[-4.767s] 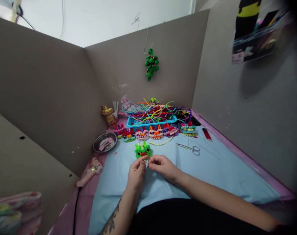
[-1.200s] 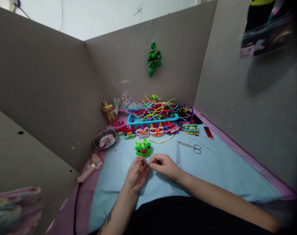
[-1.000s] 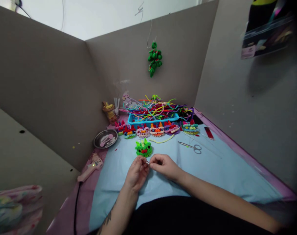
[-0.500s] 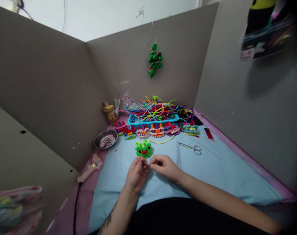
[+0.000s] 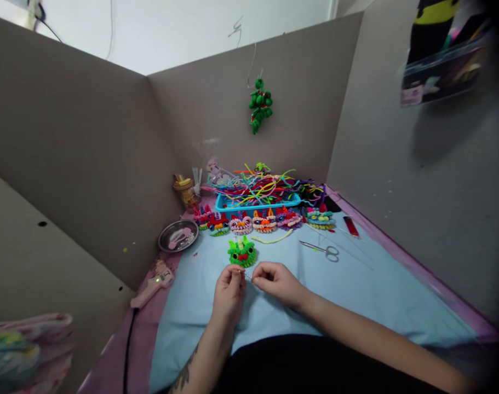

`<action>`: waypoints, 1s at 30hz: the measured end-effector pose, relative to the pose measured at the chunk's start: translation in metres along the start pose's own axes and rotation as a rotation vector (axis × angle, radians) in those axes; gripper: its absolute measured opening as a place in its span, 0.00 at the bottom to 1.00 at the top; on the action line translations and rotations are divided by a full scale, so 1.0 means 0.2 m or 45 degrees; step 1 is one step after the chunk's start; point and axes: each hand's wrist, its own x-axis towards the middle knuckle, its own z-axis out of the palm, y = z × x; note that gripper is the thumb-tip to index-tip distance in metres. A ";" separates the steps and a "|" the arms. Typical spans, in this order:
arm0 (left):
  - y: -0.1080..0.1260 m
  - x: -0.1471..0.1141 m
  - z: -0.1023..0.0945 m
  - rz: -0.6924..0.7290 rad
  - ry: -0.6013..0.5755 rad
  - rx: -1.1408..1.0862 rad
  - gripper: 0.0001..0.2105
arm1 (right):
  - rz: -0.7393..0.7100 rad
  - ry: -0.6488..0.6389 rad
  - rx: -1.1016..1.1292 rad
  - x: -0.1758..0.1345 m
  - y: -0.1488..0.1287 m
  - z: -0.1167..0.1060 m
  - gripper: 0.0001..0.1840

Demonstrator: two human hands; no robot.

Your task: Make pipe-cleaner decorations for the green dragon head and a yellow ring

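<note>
Between my two hands, a short, thin silvery chain (image 5: 248,276) is stretched; its fine detail is too small to make out. My left hand (image 5: 229,289) pinches one end between thumb and fingers. The other end sits in the fingertips of my right hand (image 5: 279,283), whose fingers are curled. Just beyond my hands stands a green dragon-like head (image 5: 242,253) of fuzzy pipe cleaners, with black eyes and a red nose. Neither hand touches it.
Several colourful fuzzy heads (image 5: 264,221) line up before a blue tray (image 5: 257,207) heaped with pipe cleaners. Scissors (image 5: 321,250) lie at right. At left are a metal bowl (image 5: 164,241) and a corded pink glue gun (image 5: 150,290). Grey panels (image 5: 249,109) enclose the table.
My left hand has turned slightly and its fingers have closed more together. A bit more of the silvery chain shows between the hands. The view has tilted up slightly.
</note>
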 end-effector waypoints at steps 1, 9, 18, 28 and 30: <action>0.00 0.00 0.00 0.001 0.003 -0.002 0.14 | 0.000 -0.002 0.001 0.00 0.00 0.00 0.05; 0.00 0.00 0.00 0.016 -0.008 -0.013 0.12 | -0.006 -0.009 -0.009 0.00 0.00 0.00 0.04; -0.01 0.00 -0.02 0.068 -0.013 0.075 0.12 | -0.011 -0.011 -0.037 0.00 0.00 0.00 0.04; -0.03 0.00 -0.05 0.106 -0.036 0.453 0.14 | -0.074 -0.004 0.011 0.00 -0.01 -0.01 0.06; -0.03 0.00 -0.04 0.098 -0.024 0.405 0.16 | -0.062 0.001 0.024 0.00 -0.01 -0.01 0.06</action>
